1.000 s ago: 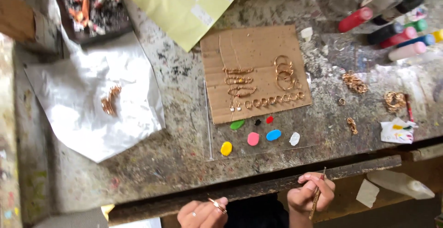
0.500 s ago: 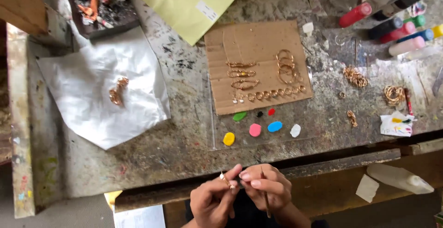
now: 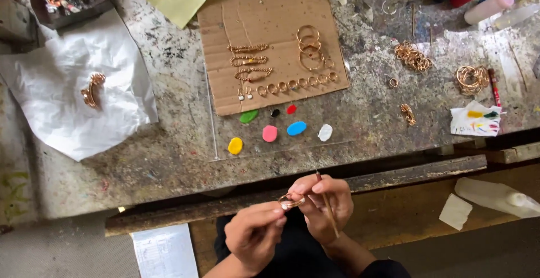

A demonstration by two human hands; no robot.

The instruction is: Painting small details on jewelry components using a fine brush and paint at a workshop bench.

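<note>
Gold ring and brush in our hands.
Our left hand (image 3: 254, 237) grip pinches a gold ring (image 3: 291, 201); our right hand (image 3: 326, 207) clamps a thin brush (image 3: 327, 203) below the counter (image 3: 169, 154).

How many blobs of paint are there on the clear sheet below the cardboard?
7: upper row green, black, red; lower row yellow, pink, blue, white. None seem hidden.

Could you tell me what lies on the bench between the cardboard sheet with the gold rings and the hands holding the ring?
In the head view, blobs of paint in several colours lie between the cardboard sheet and the hands, then bare speckled bench and its wooden edge.
</note>
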